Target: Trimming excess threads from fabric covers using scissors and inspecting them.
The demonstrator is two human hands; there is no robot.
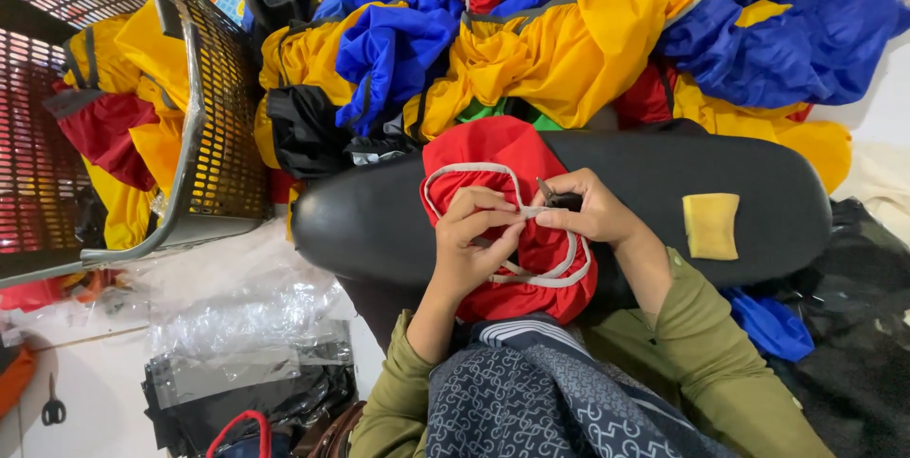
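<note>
Two hands on red nylon garment with grey edge trim [517, 230], laid on black padded counter [664, 183]: trim pinched by left hand [469, 240] fingers; small dark snips [559, 198] gripped by right hand [588, 211].

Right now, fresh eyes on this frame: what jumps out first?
First, the heap of bright yellow, blue and red fabric piled across the top. Centre frame, the left hand and right hand work the grey trim of a red garment lying on a black padded surface; the right hand holds a small dark tool. At left stands a grey mesh basket with more garments.
</note>
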